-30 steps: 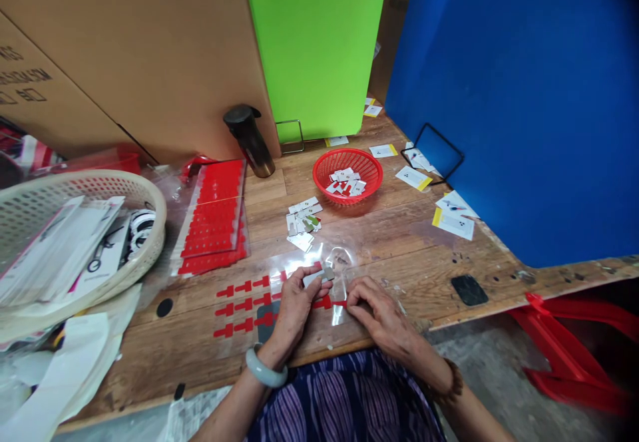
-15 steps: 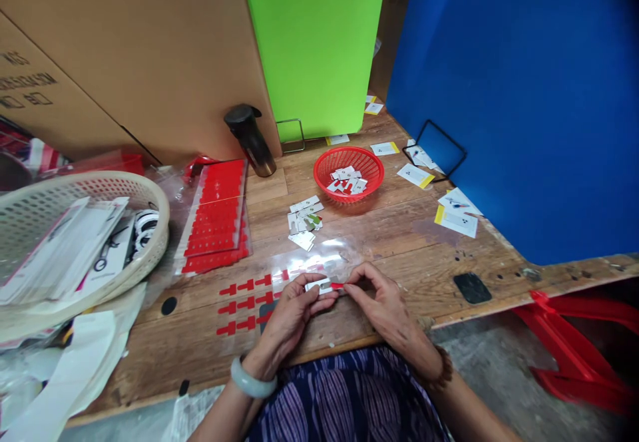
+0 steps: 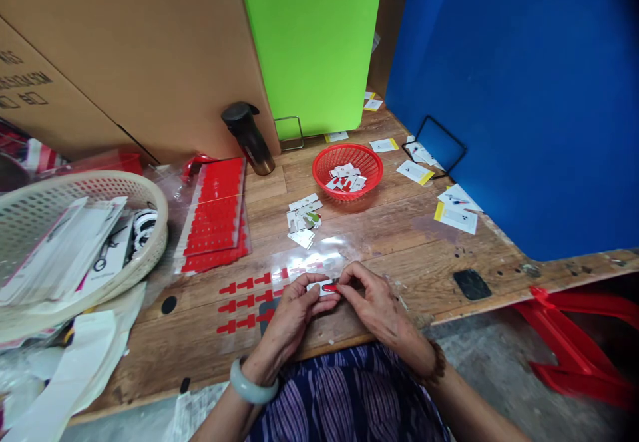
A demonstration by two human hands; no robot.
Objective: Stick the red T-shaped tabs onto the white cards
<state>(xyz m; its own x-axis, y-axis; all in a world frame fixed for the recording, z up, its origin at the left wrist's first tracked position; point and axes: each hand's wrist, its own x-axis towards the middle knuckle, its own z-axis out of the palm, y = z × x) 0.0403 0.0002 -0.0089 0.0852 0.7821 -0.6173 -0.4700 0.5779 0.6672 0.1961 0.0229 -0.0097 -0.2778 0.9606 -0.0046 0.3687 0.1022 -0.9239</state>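
My left hand (image 3: 294,312) holds a small white card (image 3: 315,286) between thumb and fingers near the table's front edge. Against the card's right part, my right hand (image 3: 372,299) pinches a small red piece (image 3: 330,287), which lies over the card. Left of my hands, a clear sheet bears rows of red T-shaped stickers (image 3: 245,305). A loose pile of white cards (image 3: 303,219) rests beyond my hands. Farther back, a red basket (image 3: 348,156) contains more white cards.
A cream basket (image 3: 157,229) of packets stands at the left, beside stacked red sticker sheets (image 3: 214,206). A black tumbler (image 3: 249,139) stands behind. White-and-yellow cards (image 3: 456,218) lie by the blue board (image 3: 519,109). A green board (image 3: 314,49) stands at the back.
The red piece has moved left from the card's edge onto the card. My right hand has moved slightly left with it, closer to my left hand.
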